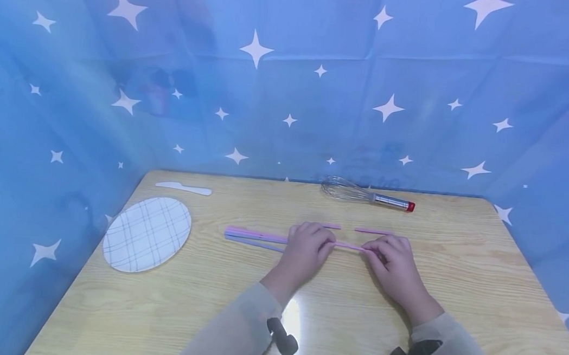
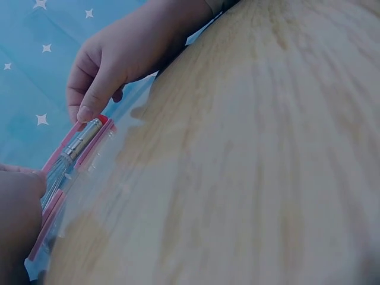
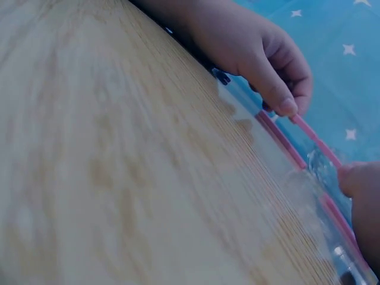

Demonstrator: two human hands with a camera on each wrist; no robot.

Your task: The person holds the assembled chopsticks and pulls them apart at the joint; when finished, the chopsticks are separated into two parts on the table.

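Pink straw (image 1: 350, 246) spans both hands (image 1: 305, 248) (image 1: 393, 264) (angled inward, pinching it).

Wears long, plain sleeves in pale greyish beige: left sleeve (image 1: 236, 332) and right sleeve (image 1: 459, 351). Ends both near the wrist; widens both toward the elbow. Carries one black wrist-worn camera mount per forearm, set over the fabric close to the sleeve end: left mount (image 1: 281, 338), right mount (image 1: 415, 353). Combines, on each, a curved band with a blocky, rounded end piece. Leaves left hand (image 1: 306, 249) and right hand (image 1: 392, 263) bare.
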